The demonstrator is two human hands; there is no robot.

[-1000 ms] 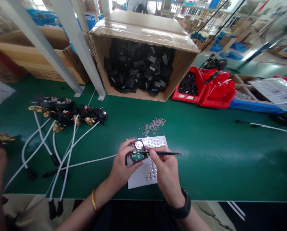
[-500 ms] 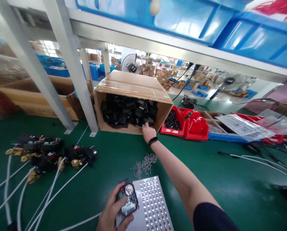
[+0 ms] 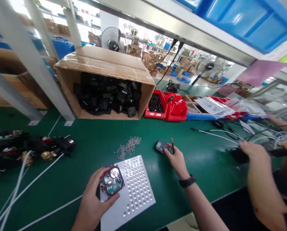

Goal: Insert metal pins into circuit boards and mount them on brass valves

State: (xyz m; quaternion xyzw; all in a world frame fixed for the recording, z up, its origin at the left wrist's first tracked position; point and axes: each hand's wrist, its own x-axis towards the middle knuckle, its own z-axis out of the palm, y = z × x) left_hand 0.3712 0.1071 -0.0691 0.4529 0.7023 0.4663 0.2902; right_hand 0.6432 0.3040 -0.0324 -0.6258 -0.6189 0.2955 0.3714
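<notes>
The left hand [image 3: 92, 197] is gripping a black case with green circuits [image 3: 113, 183] over a silver-dotted white sheet [image 3: 113, 216]. The right hand [image 3: 178, 163] is holding a thin dark stick [image 3: 172, 146] and a grey plastic cover [image 3: 161, 146] by its edge; holding both could be making the cover slip.

The screws [image 3: 130, 146] look metallic, the dark cover [image 3: 161, 146] smooth plastic, the carton [image 3: 124, 61] cardboard under glossy tape [image 3: 95, 66].

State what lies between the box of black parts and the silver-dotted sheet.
Screw-like metal pieces, loosely piled on the green tabletop, in the head view.
</notes>
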